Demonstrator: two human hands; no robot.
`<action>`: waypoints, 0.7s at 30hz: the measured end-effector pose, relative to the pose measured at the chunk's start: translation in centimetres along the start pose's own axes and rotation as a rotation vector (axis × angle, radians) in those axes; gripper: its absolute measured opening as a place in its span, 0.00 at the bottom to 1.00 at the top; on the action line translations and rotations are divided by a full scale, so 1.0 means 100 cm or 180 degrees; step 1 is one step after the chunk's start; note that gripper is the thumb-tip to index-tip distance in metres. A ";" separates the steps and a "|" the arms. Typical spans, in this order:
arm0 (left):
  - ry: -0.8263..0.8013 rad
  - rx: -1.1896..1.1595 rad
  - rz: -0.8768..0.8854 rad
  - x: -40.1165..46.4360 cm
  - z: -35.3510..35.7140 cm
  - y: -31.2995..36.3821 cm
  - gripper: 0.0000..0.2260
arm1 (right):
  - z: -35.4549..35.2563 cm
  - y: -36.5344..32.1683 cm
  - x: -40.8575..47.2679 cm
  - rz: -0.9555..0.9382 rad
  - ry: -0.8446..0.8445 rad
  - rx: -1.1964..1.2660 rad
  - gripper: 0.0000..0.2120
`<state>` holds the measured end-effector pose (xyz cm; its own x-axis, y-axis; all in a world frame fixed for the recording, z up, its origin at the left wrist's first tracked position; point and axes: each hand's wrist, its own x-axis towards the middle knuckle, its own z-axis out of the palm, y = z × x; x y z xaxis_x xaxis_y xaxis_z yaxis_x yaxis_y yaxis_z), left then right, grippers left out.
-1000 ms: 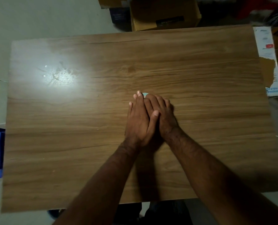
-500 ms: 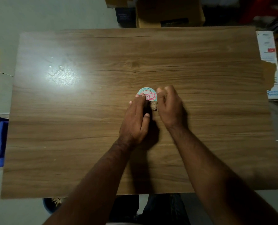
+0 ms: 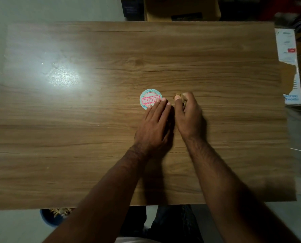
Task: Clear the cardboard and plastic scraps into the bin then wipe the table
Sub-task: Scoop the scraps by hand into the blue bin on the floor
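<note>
**Hands on the last scraps at mid-table**

Below the table's [image 3: 58, 155] near edge, a bin [image 3: 49, 218] is peeking out. At the middle, the left hand [image 3: 155, 127] is lying flat, fingertips touching a round lid [image 3: 149, 99]. Just beside it, the right hand [image 3: 188, 114] is curling around a cardboard scrap [image 3: 178, 95].

table [image 3: 58, 137]: brown woodgrain | round lid [image 3: 148, 98]: white, teal rim (red print) | bin [image 3: 49, 219]: blue
</note>
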<state>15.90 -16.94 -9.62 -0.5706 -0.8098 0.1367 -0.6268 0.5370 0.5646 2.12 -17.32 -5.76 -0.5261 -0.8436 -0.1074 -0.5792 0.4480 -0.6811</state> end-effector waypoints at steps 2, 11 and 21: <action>0.0171 -0.0002 0.0090 0.001 0.005 0.002 0.25 | 0.002 0.003 -0.001 -0.0104 0.0082 0.0013 0.13; 0.0343 -0.0089 -0.0556 0.005 0.030 0.036 0.25 | -0.009 0.008 0.002 -0.0175 -0.0020 0.0395 0.15; 0.0613 -0.0145 -0.0728 0.006 0.027 0.042 0.22 | -0.017 0.014 -0.007 -0.0086 -0.0287 0.0563 0.14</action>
<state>11.53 -14.52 -9.33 -0.3033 -0.9408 0.1511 -0.7006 0.3277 0.6339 0.58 -15.59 -5.38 -0.4493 -0.8813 -0.1464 -0.4697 0.3724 -0.8004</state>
